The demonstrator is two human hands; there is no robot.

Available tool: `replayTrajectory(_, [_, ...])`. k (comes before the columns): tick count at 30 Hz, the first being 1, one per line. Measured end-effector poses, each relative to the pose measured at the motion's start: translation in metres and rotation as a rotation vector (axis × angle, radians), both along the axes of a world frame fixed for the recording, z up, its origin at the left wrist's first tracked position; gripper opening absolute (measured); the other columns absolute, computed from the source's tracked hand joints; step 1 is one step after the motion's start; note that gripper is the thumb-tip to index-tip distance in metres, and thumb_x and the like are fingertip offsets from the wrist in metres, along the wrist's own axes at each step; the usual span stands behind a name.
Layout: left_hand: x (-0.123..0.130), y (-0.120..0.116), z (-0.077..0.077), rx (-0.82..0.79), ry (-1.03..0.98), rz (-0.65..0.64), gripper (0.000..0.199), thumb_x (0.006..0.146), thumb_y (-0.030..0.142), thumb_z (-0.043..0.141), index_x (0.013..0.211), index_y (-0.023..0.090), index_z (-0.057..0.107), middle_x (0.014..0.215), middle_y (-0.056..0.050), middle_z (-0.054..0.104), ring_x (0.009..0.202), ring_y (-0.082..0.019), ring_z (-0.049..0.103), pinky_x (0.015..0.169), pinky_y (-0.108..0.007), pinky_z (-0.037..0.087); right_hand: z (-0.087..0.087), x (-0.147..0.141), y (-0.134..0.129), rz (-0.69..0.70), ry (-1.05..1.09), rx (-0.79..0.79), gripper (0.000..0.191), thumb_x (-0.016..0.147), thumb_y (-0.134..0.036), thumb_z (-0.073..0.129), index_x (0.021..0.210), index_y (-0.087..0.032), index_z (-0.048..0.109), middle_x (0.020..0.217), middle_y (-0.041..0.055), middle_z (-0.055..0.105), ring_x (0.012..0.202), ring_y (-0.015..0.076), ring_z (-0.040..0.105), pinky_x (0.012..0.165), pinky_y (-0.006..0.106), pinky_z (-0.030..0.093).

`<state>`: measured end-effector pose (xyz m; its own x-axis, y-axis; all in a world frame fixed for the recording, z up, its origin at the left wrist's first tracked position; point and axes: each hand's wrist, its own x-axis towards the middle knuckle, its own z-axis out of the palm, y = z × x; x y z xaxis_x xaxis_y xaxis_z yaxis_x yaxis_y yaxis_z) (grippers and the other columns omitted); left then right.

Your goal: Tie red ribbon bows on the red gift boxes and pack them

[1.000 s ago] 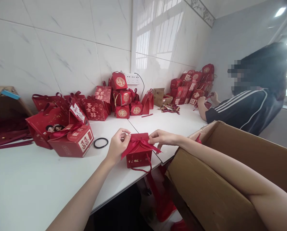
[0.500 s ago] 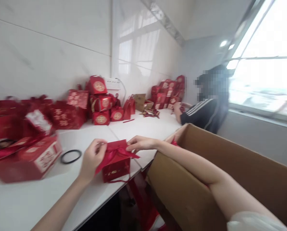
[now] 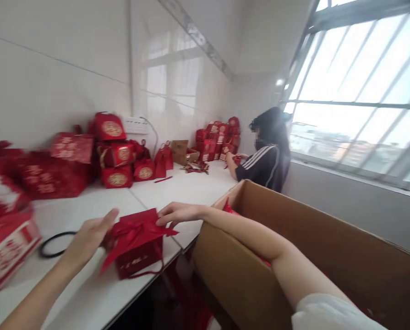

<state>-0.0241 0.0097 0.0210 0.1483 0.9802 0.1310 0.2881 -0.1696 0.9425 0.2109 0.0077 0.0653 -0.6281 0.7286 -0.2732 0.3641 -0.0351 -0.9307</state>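
A small red gift box with a satin ribbon bow across its top sits near the table's front edge. Against its left side is my left hand, thumb pointing up and the other fingers curled along the box, partly hidden. My right hand grips the upper right edge by the ribbon's end, fingers bent over it. A thin red cord handle hangs at the box's lower front. Just left of my left hand, a black ring lies on the table.
A large open cardboard box stands at the right, under my right forearm. Red boxes are stacked along the wall, and a bigger red box is at the left. A co-worker handles something red farther down the white table.
The view has turned right, so the gift box and hands appear farther left. My left hand has gone from a pinch at the ribbon's left side to a raised thumb beside the box.
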Motion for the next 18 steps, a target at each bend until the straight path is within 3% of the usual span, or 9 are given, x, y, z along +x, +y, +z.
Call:
replayTrajectory(2, [0.002, -0.006, 0.011, -0.228, -0.07, -0.144, 0.058, 0.064, 0.071, 0.047, 0.042, 0.018, 0.038, 0.034, 0.0, 0.049, 0.032, -0.011, 0.043, 0.036, -0.023, 0.035, -0.002, 0.001, -0.001, -0.006, -0.001, 0.012, 0.033, 0.064, -0.04, 0.071, 0.061, -0.013, 0.053, 0.061, -0.0041, 0.05, 0.059, 0.0053, 0.048, 0.055, 0.017, 0.041])
replayTrajectory(4, [0.002, -0.009, 0.016, -0.313, -0.071, -0.221, 0.05, 0.059, 0.061, 0.061, 0.044, 0.016, 0.044, 0.038, -0.001, 0.052, 0.032, -0.011, 0.045, 0.036, -0.022, 0.035, -0.003, 0.003, -0.002, 0.007, -0.008, 0.015, 0.033, 0.065, -0.042, 0.07, 0.064, -0.013, 0.054, 0.064, -0.003, 0.052, 0.06, 0.0058, 0.049, 0.057, 0.018, 0.041])
replayTrajectory(8, [0.003, -0.014, 0.018, -0.323, -0.102, -0.297, 0.039, 0.062, 0.048, 0.066, 0.048, 0.015, 0.051, 0.038, -0.001, 0.052, 0.034, -0.009, 0.046, 0.038, -0.021, 0.036, -0.004, 0.005, -0.005, 0.028, 0.005, -0.005, 0.036, 0.068, -0.044, 0.067, 0.062, -0.013, 0.052, 0.064, -0.0025, 0.052, 0.062, 0.0069, 0.05, 0.06, 0.021, 0.042])
replayTrajectory(15, [0.004, -0.014, 0.011, -0.288, -0.181, -0.327, 0.036, 0.066, 0.043, 0.065, 0.048, 0.015, 0.052, 0.038, 0.001, 0.05, 0.034, -0.008, 0.044, 0.038, -0.019, 0.035, -0.005, 0.006, -0.005, 0.06, 0.029, -0.014, 0.037, 0.074, -0.048, 0.06, 0.072, -0.011, 0.059, 0.071, 0.0013, 0.057, 0.064, 0.0089, 0.052, 0.063, 0.025, 0.044])
replayTrajectory(18, [0.006, -0.012, 0.008, -0.277, -0.175, -0.308, 0.035, 0.066, 0.042, 0.064, 0.048, 0.015, 0.051, 0.038, 0.001, 0.049, 0.034, -0.007, 0.043, 0.038, -0.02, 0.034, -0.005, 0.006, -0.005, 0.04, 0.023, -0.012, 0.037, 0.073, -0.048, 0.062, 0.067, -0.012, 0.056, 0.067, -0.0002, 0.056, 0.061, 0.0084, 0.051, 0.062, 0.025, 0.043])
